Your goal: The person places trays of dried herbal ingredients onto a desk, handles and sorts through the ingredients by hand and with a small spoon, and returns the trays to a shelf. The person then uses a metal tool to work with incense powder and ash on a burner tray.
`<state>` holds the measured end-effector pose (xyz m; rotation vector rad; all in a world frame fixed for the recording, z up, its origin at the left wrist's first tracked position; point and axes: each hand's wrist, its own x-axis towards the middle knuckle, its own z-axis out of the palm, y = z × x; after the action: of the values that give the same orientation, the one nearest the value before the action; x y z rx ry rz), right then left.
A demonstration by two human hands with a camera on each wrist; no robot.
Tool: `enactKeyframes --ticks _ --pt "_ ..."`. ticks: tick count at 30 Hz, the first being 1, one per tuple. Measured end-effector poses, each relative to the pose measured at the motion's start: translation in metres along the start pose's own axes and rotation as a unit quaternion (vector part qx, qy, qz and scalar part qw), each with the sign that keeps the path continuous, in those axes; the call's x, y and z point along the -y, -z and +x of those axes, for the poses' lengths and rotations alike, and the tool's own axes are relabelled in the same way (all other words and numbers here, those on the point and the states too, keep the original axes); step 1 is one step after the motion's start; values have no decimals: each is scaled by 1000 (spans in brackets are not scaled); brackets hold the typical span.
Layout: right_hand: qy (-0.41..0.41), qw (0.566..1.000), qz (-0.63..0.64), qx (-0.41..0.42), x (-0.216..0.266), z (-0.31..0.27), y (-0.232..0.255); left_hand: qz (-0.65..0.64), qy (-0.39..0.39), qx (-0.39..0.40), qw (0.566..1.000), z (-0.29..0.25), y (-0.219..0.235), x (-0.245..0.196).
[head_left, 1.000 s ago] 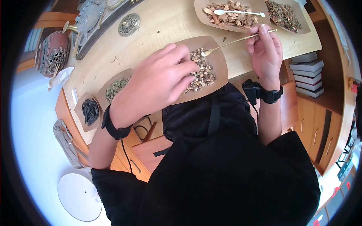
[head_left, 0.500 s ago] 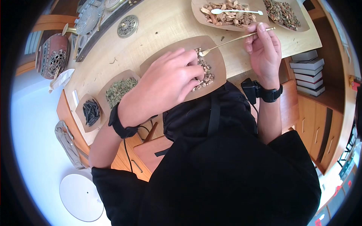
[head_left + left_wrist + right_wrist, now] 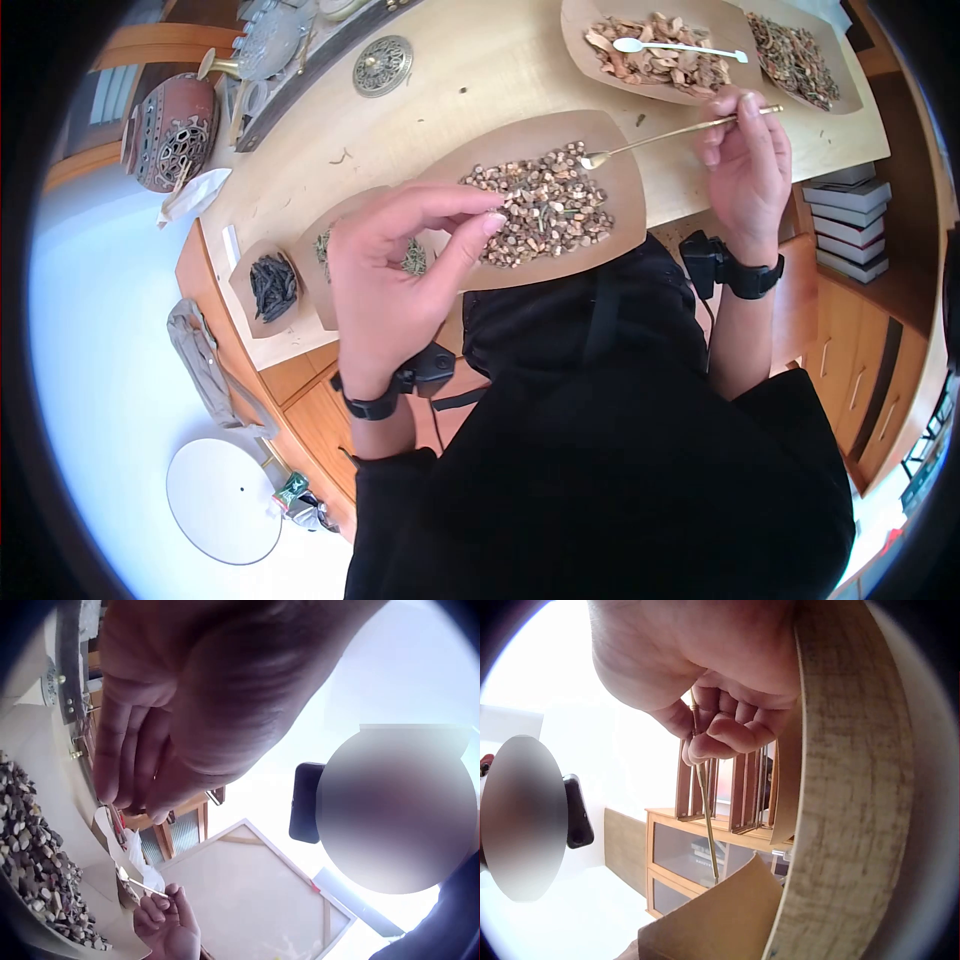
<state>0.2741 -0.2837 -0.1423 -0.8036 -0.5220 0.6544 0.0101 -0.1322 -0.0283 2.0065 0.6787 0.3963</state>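
Left hand (image 3: 395,270) narrowed to a pinch, can't tell if holding anything; right hand (image 3: 755,170) pinches brass spoon (image 3: 665,137), tip at chopped dried herbs (image 3: 550,205) in paper tray (image 3: 625,200), frame centre. Probably picking through herbs; next move calls for keeping spoon steady.

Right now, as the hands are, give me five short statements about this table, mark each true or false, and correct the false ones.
1. In the head view, the left hand covers part of the green herbs. True.
2. The white spoon lies on the green herbs. False: it lies on the brown chips.
3. The right hand holds the gold spoon. True.
4. The black sticks share a tray with the green herbs. False: they lie in their own smaller tray.
5. The openwork disc lies on the table, outside the trays. True.
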Motion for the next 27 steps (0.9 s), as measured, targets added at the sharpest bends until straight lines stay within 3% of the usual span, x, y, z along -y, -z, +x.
enactKeyframes --ticks 2,10,17,19,21,23,25,27 --pt "0 1000 -1 0 1 0 0 -78 -5 -78 994 -5 -11 12" --pt "-7 1000 -8 -17 2 -1 -1 -214 53 -123 968 -22 -35 10" --pt "0 1000 -29 2 2 1 5 -217 11 -141 966 -29 -37 18" --pt "1 1000 -30 3 2 1 2 -250 68 -164 952 -30 -40 14" --pt "-6 997 -60 -42 3 -1 -5 -248 65 -170 952 -30 -42 14" --pt "2 997 -65 -32 2 0 -5 -245 63 -177 951 -29 -43 18" --pt "11 997 -70 -21 2 1 -4 -185 1 -170 968 -29 -42 25" --pt "12 997 -69 -14 3 1 -4 -182 -8 -166 969 -29 -41 26"
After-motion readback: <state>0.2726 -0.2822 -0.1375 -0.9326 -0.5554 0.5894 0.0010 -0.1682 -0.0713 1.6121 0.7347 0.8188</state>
